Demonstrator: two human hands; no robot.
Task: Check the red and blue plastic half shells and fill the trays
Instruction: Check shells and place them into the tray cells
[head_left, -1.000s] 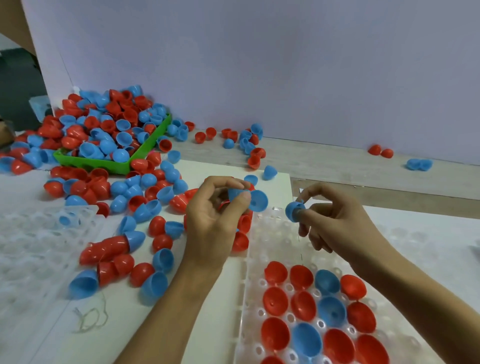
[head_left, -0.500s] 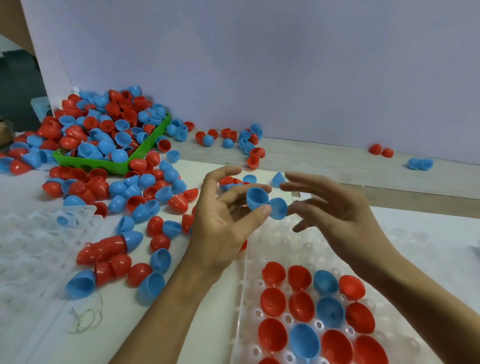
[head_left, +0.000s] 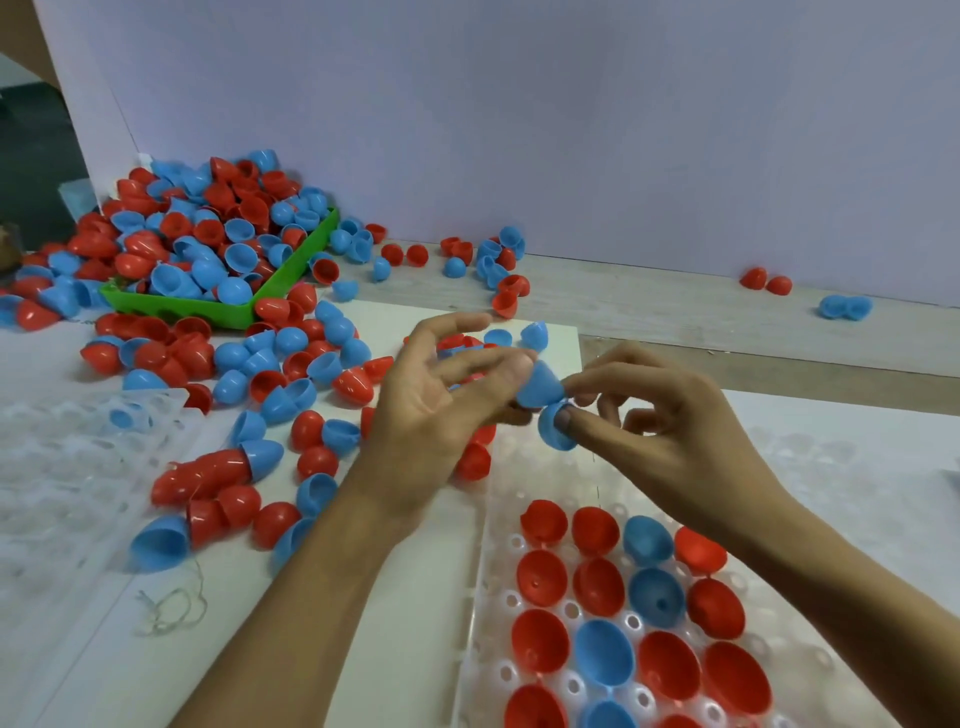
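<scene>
Two blue half shells meet between the hands, above the far end of the clear tray (head_left: 488, 519).

The left hand (head_left: 431, 415) pinches the upper blue shell (head_left: 537, 384) at its fingertips, dome pointing up and toward the wall; the right hand (head_left: 670, 431) pinches the lower blue shell (head_left: 555, 428) with thumb inside its rim. The shells touch. The filled rows lie nearer the person, under the right forearm, with free pockets just below the shells, so I judge the right hand better placed to seat one. The pile (head_left: 208, 244) lies well left on the bench (head_left: 675, 317).
</scene>
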